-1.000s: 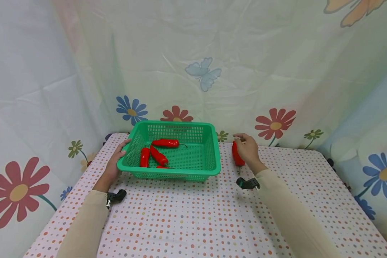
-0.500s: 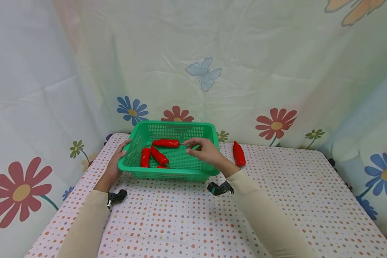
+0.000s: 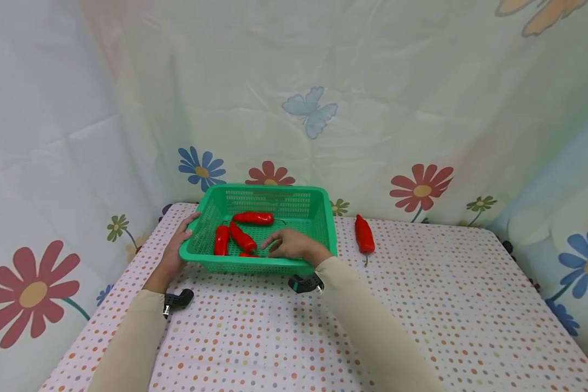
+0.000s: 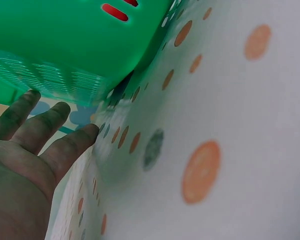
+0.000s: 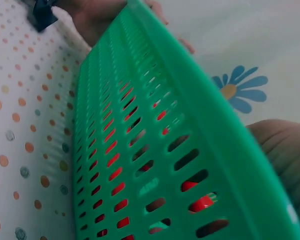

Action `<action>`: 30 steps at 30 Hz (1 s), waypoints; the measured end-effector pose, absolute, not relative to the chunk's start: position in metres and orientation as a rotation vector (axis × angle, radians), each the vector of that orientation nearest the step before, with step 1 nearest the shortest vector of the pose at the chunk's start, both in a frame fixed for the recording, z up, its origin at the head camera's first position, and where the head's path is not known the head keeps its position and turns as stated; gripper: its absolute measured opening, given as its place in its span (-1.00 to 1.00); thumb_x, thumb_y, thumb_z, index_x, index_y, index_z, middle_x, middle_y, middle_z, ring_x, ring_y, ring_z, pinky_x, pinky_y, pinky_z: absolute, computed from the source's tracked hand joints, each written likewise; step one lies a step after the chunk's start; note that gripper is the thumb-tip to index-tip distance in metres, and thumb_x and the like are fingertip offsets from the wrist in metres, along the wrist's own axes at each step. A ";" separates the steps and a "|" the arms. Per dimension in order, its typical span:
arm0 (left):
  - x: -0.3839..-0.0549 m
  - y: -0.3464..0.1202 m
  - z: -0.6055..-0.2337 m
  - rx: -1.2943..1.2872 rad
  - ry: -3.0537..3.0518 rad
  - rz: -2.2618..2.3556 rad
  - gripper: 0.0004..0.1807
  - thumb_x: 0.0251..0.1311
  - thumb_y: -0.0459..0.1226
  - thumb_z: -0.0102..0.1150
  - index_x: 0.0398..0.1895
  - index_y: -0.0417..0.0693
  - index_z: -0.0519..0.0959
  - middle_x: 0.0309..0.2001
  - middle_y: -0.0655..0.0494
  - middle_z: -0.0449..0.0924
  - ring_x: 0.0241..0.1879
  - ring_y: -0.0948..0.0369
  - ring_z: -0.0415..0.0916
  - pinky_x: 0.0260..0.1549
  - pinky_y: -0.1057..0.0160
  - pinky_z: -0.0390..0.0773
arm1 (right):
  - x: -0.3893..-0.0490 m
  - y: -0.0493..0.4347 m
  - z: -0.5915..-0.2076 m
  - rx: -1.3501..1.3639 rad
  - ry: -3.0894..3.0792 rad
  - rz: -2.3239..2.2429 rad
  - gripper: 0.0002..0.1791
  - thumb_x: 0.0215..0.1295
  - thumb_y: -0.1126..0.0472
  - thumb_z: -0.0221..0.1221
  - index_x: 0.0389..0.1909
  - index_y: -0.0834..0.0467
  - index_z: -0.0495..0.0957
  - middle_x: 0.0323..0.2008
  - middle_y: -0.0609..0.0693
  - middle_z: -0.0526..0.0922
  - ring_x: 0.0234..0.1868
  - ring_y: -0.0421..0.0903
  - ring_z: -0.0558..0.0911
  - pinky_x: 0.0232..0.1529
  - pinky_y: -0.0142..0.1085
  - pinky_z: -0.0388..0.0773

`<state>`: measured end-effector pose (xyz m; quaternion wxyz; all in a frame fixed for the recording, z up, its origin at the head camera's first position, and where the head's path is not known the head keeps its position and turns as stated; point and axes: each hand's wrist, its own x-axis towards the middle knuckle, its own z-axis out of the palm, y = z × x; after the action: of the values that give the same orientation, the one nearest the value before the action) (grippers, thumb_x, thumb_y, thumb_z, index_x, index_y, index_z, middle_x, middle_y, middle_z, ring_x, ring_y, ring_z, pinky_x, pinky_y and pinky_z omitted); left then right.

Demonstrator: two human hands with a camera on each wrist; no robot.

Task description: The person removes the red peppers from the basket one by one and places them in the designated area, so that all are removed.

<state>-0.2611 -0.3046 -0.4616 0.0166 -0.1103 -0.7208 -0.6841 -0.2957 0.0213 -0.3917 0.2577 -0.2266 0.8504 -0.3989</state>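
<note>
A green plastic basket (image 3: 255,265) with slotted walls stands on the table at centre-left. Several red chili peppers (image 3: 243,237) lie inside it, mostly in its left half; the front wall hides most of one. My left hand (image 3: 176,247) rests against the basket's left side, and the left wrist view shows its straight, spread fingers (image 4: 50,122) by the outer wall. Over the front rim reaches my right hand (image 3: 291,245), its fingers loosely bent beside the front pepper. I see nothing held in it. Another red chili pepper (image 3: 364,235) lies on the table right of the basket.
A dotted cloth covers the table (image 3: 255,337). Behind it and at both sides hangs a flowered curtain (image 3: 353,65). The basket's back wall stands near the curtain.
My right hand has left the pepper on the right, crossed left over the basket and lowered inside toward the front. That pepper stays on the table. The left hand has kept its place.
</note>
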 end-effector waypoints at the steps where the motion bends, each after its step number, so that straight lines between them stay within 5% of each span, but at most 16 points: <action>1: -0.261 -0.305 -0.461 -0.334 -2.245 -2.126 -0.42 0.53 -0.07 -0.46 0.58 0.21 -0.07 0.57 -0.06 -0.22 0.48 -0.13 -0.09 0.11 0.40 0.37 | -0.296 0.020 -0.393 -0.619 2.312 -1.054 -0.74 0.27 0.31 0.25 -0.04 0.10 0.68 0.02 0.12 0.69 0.01 -0.04 0.64 -0.02 -0.24 0.57; 5: -0.260 -0.305 -0.460 -0.323 -2.250 -2.125 -0.42 0.53 -0.06 -0.45 0.58 0.22 -0.06 0.57 -0.06 -0.22 0.48 -0.14 -0.09 0.10 0.40 0.38 | -0.298 0.016 -0.393 -0.662 2.334 -0.975 -0.80 0.30 0.35 0.19 -0.11 0.14 0.69 0.00 0.11 0.70 -0.01 -0.04 0.65 -0.02 -0.24 0.56; 14: -0.257 -0.305 -0.459 -0.329 -2.244 -2.122 -0.42 0.53 -0.05 -0.45 0.58 0.19 -0.07 0.56 -0.10 -0.21 0.46 -0.15 -0.07 0.09 0.39 0.39 | -0.302 0.013 -0.395 -0.728 2.383 -0.733 -0.72 0.40 0.09 0.11 -0.02 0.01 0.71 0.11 -0.04 0.65 0.03 -0.14 0.53 0.10 -0.22 0.45; 30: -0.258 -0.304 -0.459 -0.325 -2.239 -2.127 -0.42 0.52 -0.04 -0.43 0.57 0.22 -0.06 0.57 -0.10 -0.22 0.46 -0.17 -0.07 0.05 0.44 0.43 | -0.301 0.016 -0.393 -0.665 2.312 -0.828 -0.82 0.33 0.26 0.12 -0.20 0.05 0.69 -0.01 -0.03 0.61 -0.04 -0.08 0.43 -0.08 -0.29 0.37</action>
<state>-0.2579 -0.3036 -0.4587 0.0178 -0.1048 -0.7209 -0.6849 -0.3013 0.0164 -0.3934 0.2944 -0.2499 0.8684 -0.3110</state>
